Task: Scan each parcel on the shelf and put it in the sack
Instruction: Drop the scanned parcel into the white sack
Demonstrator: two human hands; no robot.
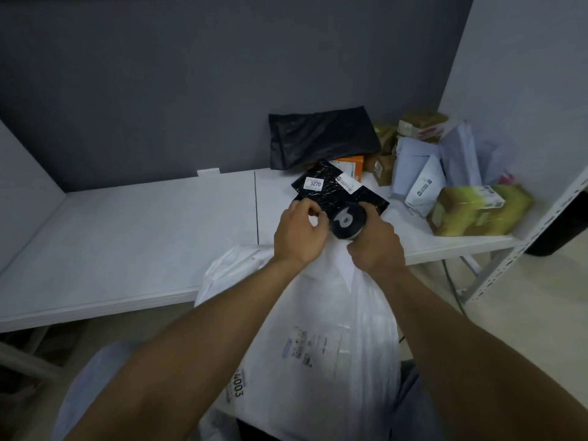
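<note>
A black glossy parcel (331, 190) with a white "5270" sticker and a shipping label lies tilted over the near edge of the white shelf (127, 230). My left hand (300, 232) pinches its lower left corner. My right hand (375, 248) grips a round black scanner (346, 219) with a white logo, held against the parcel's lower right part. Directly below both hands the white sack (321, 329) stands in front of the shelf, printed labels on its side; whether my right hand also holds its rim I cannot tell.
A black plastic bag (321, 138) leans on the grey wall behind. Further right is a pile of parcels: an orange box (351, 161), brown boxes (420, 122), white mailers (423, 176) and a green-yellow package (477, 213). A white metal upright (541, 224) bounds the shelf's right end.
</note>
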